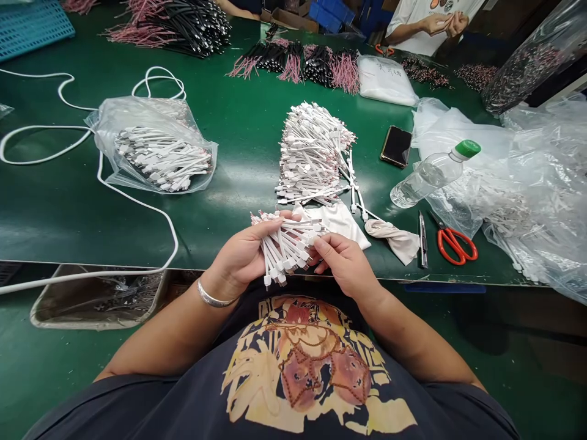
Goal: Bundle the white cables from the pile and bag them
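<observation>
A bundle of short white USB cables (287, 247) lies across the palm of my left hand (245, 250), with the thumb over it. At the bundle's right side, my right hand (342, 260) pinches the connector end of a cable between thumb and fingers. The bundle is held over the table's front edge. Just beyond it a large pile of similar white cables (312, 153) rests on the green table (243, 165). White cloth (343, 223) lies between the pile and my hands, and a twisted glove-like cloth (394, 238) sits to the right.
A clear bag of white cables (156, 143) is at left, beside a long white cord (137, 205). At right are a phone (395, 146), bottle (431, 177), utility knife (422, 241), red-handled scissors (454, 241) and plastic bags (527, 183). Another person's hands (443, 24) are across the table.
</observation>
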The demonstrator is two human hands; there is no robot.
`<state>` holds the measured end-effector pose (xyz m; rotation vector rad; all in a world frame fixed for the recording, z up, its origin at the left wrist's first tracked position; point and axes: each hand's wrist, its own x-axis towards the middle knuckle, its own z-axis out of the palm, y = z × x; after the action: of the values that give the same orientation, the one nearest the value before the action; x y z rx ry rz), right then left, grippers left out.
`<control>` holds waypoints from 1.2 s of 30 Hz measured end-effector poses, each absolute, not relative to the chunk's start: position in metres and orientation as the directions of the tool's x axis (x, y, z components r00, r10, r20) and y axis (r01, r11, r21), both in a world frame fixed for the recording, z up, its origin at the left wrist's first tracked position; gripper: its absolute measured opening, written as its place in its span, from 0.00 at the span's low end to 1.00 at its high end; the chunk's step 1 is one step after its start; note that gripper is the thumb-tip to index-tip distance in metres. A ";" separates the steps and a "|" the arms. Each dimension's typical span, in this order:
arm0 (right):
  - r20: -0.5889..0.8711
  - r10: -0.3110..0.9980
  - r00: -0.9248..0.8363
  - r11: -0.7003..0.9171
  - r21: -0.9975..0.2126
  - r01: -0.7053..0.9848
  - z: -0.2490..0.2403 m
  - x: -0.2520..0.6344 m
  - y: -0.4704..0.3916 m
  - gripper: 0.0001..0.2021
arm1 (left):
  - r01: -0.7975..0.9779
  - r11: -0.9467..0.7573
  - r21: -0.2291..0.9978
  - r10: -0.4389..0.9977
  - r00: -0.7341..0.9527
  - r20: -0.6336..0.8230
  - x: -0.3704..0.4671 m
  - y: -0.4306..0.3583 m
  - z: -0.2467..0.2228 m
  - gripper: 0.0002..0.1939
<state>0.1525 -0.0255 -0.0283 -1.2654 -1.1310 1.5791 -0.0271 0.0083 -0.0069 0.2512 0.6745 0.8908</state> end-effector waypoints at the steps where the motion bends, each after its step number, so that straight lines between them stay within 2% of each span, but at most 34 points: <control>1: -0.276 0.944 -0.181 -0.294 -0.952 -0.084 -0.028 0.152 -0.026 0.15 | -0.626 0.615 0.479 0.787 0.450 -0.422 -0.027 0.008 -0.007 0.11; 6: -0.365 0.878 -0.311 -0.435 -0.878 -0.199 -0.026 0.148 -0.027 0.13 | -0.595 0.625 0.505 0.778 0.526 -0.343 -0.028 0.009 -0.009 0.11; 14: -0.336 0.916 -0.218 -0.382 -0.896 -0.225 -0.029 0.146 -0.026 0.13 | -0.632 0.623 0.461 0.781 0.465 -0.417 -0.027 0.008 -0.006 0.11; 20: -0.357 0.861 -0.361 -0.413 -0.907 -0.088 -0.026 0.151 -0.032 0.14 | -0.637 0.613 0.467 0.786 0.432 -0.443 -0.028 0.010 -0.008 0.10; 24: -0.361 0.874 -0.327 -0.390 -0.920 -0.028 -0.027 0.153 -0.034 0.16 | -0.645 0.605 0.466 0.790 0.414 -0.453 -0.027 0.010 -0.007 0.10; 36: -0.377 0.875 -0.305 -0.405 -0.913 -0.034 -0.024 0.153 -0.034 0.17 | -0.643 0.623 0.445 0.775 0.435 -0.457 -0.027 0.010 -0.004 0.10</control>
<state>0.1532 -0.0337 -0.0237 -1.2705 -1.1281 1.7832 -0.0270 0.0099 -0.0042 0.2165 0.6831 0.8911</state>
